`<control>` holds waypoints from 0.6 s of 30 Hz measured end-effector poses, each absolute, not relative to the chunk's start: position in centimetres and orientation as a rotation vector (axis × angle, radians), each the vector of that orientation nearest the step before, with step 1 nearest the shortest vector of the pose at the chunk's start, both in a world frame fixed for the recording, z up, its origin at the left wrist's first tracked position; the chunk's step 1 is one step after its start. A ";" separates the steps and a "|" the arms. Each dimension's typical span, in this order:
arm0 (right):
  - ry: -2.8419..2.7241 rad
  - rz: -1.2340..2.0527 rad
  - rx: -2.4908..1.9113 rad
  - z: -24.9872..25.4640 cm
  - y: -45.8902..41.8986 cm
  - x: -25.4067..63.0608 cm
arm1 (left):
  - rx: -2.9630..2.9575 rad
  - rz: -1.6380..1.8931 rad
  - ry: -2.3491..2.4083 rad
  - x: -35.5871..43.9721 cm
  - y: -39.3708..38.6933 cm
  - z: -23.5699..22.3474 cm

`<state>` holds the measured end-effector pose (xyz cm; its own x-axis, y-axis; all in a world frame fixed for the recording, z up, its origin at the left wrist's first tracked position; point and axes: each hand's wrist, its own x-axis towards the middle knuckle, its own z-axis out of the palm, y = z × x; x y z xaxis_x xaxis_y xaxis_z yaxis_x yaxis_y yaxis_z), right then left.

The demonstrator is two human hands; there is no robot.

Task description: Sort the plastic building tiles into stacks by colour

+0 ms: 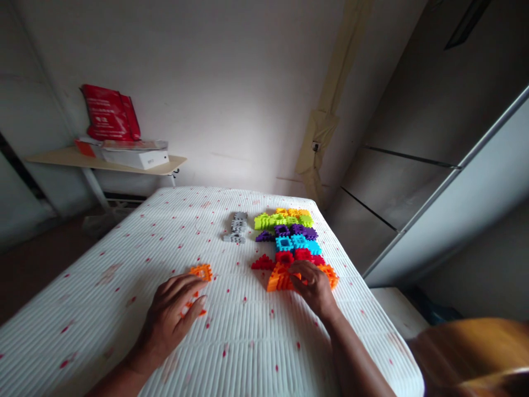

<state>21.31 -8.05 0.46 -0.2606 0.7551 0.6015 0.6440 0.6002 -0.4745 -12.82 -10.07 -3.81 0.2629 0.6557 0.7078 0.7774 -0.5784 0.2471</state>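
Observation:
My left hand [176,306] hovers over or rests on loose orange interlocking blocks [201,271] on the left. Its fingers are stretched and the thumb stands apart; its palm partly hides the blocks. My right hand [314,286] is at the row of orange interlocking blocks [279,277] on the right. Its fingers curl in a pinch, with orange showing between them. Behind that row lie red blocks [263,262], light blue blocks [284,243], purple blocks [282,230], lime green blocks [264,221] and yellow blocks [293,212], grouped by colour. Grey blocks [238,223] stand apart to their left.
All blocks lie on a white ribbed mattress-like surface [248,353] with red specks. A side table [53,159] at back left carries a red bag [108,113] and a white box [144,159]. A cabinet [397,171] borders the right side, with a brown rounded object [475,353] near me.

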 end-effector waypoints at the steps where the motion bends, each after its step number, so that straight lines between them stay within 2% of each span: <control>1: -1.973 0.154 -1.104 0.5 -8.1 21.3 | -2.346 -1.199 -1.413 -12.9 -10.0 -3.8; 5: -1.883 0.036 -1.070 0.5 -8.6 20.8 | -2.179 -1.078 -1.732 -13.1 -9.3 -4.4; 12: -1.939 -0.099 -0.887 0.7 -9.6 19.4 | -2.047 -0.611 -2.101 -12.6 -8.3 -5.3; 15: -1.998 -0.110 -0.825 0.6 -10.1 18.7 | -2.107 -0.601 -2.114 -12.5 -8.3 -5.0; 18: -2.110 -0.089 -0.752 0.1 -10.7 17.5 | -2.175 -0.781 -2.055 -12.8 -8.3 -4.9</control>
<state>17.50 -10.70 0.07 -0.4390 0.4813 0.7587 0.5431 0.8148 -0.2026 -12.76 -8.30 -4.87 -0.0099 0.9218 0.3876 0.9466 -0.1163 0.3006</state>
